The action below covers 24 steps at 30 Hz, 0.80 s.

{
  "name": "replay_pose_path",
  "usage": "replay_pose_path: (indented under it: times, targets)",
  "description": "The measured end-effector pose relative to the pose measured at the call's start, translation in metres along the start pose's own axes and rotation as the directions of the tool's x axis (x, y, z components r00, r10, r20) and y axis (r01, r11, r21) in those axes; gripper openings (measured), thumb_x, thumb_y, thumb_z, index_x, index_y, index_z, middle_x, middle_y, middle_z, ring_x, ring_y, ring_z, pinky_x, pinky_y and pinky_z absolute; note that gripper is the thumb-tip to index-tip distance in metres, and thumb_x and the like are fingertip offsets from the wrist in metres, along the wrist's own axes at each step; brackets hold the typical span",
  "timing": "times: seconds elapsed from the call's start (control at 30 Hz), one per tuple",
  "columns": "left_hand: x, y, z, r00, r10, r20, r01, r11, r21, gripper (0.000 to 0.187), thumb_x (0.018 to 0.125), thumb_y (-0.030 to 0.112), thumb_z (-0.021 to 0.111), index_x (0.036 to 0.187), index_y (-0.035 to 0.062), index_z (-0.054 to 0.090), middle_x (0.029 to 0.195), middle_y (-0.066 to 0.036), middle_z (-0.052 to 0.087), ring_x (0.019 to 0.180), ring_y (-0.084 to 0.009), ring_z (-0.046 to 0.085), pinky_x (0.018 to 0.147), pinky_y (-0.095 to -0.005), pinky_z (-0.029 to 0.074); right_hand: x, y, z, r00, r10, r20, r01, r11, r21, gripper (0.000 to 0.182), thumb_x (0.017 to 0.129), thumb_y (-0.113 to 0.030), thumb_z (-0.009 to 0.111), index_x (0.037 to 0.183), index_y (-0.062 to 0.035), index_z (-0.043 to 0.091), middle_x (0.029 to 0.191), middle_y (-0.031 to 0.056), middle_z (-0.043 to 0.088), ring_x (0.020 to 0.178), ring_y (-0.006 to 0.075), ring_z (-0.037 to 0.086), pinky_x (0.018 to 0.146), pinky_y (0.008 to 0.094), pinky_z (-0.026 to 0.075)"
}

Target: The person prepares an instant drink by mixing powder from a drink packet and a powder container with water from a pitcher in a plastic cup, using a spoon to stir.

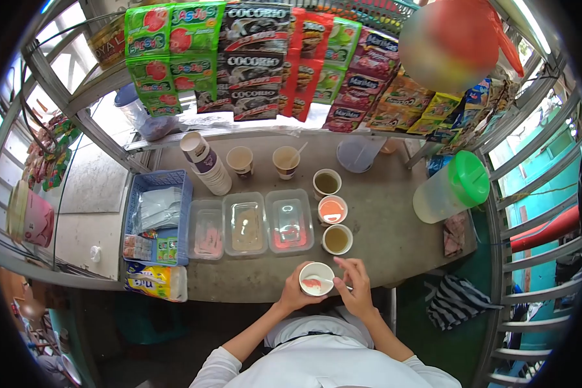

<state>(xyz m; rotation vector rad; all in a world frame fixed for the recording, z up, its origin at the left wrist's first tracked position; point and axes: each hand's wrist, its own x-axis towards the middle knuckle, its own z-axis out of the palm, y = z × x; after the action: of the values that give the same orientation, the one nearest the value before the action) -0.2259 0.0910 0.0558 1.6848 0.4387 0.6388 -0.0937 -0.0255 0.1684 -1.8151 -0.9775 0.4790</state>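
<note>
My left hand (293, 292) is wrapped round a white paper cup (316, 266) at the counter's front edge. Inside the cup lies a little pink and white stuff, too small to name. A white spoon (325, 279) rests in it, its handle reaching toward my right hand (355, 288), whose thumb and fingers close on the handle's end. Just beyond stand a cup of yellowish-brown liquid (336, 240), a cup with an orange-pink content (333, 209) and another cup of brownish liquid (327, 183).
Three clear plastic tubs (246, 246) stand left of the cups, beside a blue basket (184, 223). Behind are stacked paper cups (208, 169) and a cup with a stirrer (286, 161). A green-lidded jug (441, 194) stands right. Sachet strips (255, 71) hang overhead.
</note>
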Motion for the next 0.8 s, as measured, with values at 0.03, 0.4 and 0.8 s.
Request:
replay_pose_path:
  times: [0.03,0.4,0.8]
  targets:
    - [0.001,0.004,0.015,1.000,0.006,-0.019,-0.006,1.000,0.000,0.089,0.057,0.025,0.092,0.129,0.0017,0.046,0.115,-0.015,0.063,0.105,-0.0265,0.064,0.090,-0.0368,0.051,0.004,0.008,-0.012,0.998,-0.060,-0.031,0.059,0.998,-0.014,0.043,0.089,-0.024,0.063,0.127,-0.0038,0.056,0.108,0.0109,0.052,0.079,0.0189,0.051,0.070,0.0303,0.044]
    - [0.069,0.004,0.220,0.960,-0.070,-0.271,0.037,0.992,-0.124,0.083,0.060,0.021,0.089,0.128,0.0011,0.046,0.112,-0.015,0.064,0.104,-0.0230,0.064,0.090,-0.0358,0.051,0.026,0.147,-0.244,0.814,-0.066,-0.576,0.096,0.995,0.022,0.048,0.098,-0.035,0.045,0.134,-0.0036,0.047,0.127,0.0119,0.047,0.110,0.0213,0.050,0.086,0.0322,0.040]
    - [0.084,0.021,0.248,0.943,-0.034,-0.332,0.037,0.999,0.002,0.084,0.060,0.019,0.089,0.129,0.0016,0.045,0.113,-0.015,0.064,0.105,-0.0256,0.063,0.091,-0.0363,0.050,0.133,0.229,-0.400,0.933,0.319,-0.167,0.001,0.461,0.887,0.073,0.096,-0.062,0.037,0.136,-0.0021,0.046,0.128,0.0126,0.054,0.119,0.0266,0.050,0.101,0.0418,0.039]
